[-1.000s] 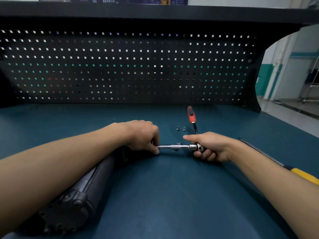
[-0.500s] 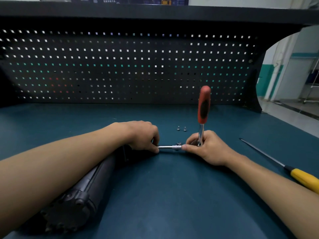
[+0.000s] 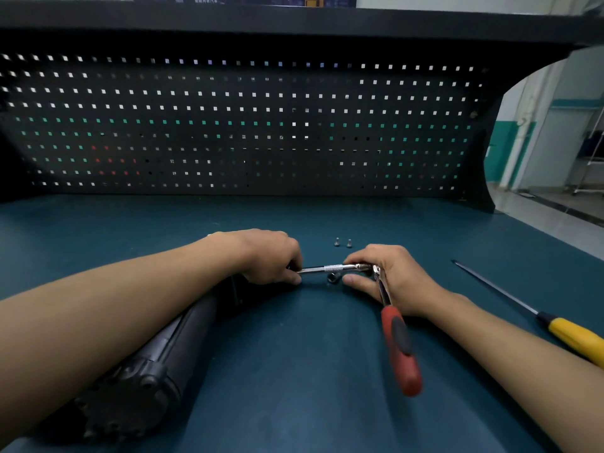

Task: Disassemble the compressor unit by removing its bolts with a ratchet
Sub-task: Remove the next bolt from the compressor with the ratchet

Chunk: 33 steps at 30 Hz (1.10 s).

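The ratchet [image 3: 397,341] is showing polished chrome metal and a matt red-black grip; the compressor unit [image 3: 183,338] is showing matt black.

We log a dark teal bench top [image 3: 294,403]. A black compressor unit [image 3: 157,364] lies on its side, near left. Two loose bolts [image 3: 337,242] [image 3: 349,243] sit mid-bench, side by side. Just nearer us is a small metal piece [image 3: 332,278], possibly a socket. A yellow-handled screwdriver [image 3: 568,336] lies at the right, well apart.

The left hand [image 3: 271,256] and right hand [image 3: 398,279] were bare; the left forearm [image 3: 130,305] and right forearm [image 3: 523,364] were uncovered back to the near edge of view.
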Available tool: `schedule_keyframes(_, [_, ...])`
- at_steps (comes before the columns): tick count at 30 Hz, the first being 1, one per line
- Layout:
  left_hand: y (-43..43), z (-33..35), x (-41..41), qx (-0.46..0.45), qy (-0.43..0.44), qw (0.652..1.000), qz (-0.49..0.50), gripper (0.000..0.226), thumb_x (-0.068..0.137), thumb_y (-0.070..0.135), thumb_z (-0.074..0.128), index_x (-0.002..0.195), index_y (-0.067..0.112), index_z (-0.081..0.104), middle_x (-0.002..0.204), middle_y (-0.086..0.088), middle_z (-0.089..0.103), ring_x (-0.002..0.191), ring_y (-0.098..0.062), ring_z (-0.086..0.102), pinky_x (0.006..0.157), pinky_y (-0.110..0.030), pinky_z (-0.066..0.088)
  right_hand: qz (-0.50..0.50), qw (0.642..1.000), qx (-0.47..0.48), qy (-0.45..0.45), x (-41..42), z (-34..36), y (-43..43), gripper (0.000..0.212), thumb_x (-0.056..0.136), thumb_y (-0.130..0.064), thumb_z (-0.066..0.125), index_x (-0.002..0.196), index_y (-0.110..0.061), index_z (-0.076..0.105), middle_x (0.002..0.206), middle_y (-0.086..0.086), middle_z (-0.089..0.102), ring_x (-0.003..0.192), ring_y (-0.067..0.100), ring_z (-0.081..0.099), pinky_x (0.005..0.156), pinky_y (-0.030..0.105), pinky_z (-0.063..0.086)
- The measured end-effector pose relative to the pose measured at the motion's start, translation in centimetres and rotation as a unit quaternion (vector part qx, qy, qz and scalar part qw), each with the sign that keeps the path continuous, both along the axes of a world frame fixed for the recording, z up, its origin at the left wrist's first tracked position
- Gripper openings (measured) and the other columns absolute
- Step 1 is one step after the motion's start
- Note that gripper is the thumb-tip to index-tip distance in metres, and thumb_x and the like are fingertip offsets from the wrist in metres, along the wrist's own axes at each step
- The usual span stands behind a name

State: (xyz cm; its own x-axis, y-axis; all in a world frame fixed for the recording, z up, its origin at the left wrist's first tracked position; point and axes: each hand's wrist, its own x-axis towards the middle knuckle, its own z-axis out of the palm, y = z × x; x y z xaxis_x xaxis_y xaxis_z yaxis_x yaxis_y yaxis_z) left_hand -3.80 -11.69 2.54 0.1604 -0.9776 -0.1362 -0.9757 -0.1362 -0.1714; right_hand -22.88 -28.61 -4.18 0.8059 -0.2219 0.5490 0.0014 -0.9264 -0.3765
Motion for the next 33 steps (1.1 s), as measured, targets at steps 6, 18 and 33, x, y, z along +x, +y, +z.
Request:
schedule_keyframes(6, [-0.2,0.1,-0.1,0.002,-0.013,1.000,0.013,0.029,0.093,0.052,0.059,0.070,0.034,0.056,0.073,0.012,0.053,0.079,-0.021,0.056,0.058,-0.029,0.034,-0.003,0.988,0.140,0.060,0.0,0.4,0.5,0.010,0.087,-0.044,0.076,0.084,-0.035,0.077,0.072,-0.014,0.070,0.060,-0.001,0.058,0.057,0.015,0.043])
schedule_keyframes(18, [-0.2,0.2,-0.1,0.002,-0.004,1.000,0.018,0.025,0.089,0.054,0.064,0.082,0.030,0.068,0.073,0.009,0.060,0.070,-0.016,0.056,0.061,-0.029,0.040,-0.134,0.858,0.450,0.209,0.8,3.2,1.9,0.073,0.087,-0.076,0.050,0.081,-0.007,0.074,0.053,0.005,0.056,0.033,0.011,0.033,0.036,0.018,0.017])
schedule_keyframes(33, [0.1,0.5,0.0,-0.008,0.012,1.000,0.009,0.025,0.087,0.054,0.067,0.082,0.029,0.069,0.070,0.007,0.061,0.069,-0.014,0.057,0.057,-0.028,0.039,-0.045,0.685,0.670,0.283,0.5,4.6,1.1,0.074,0.095,-0.065,0.045,0.073,0.001,0.070,0.055,0.003,0.050,0.025,0.001,0.029,0.027,0.010,0.018])
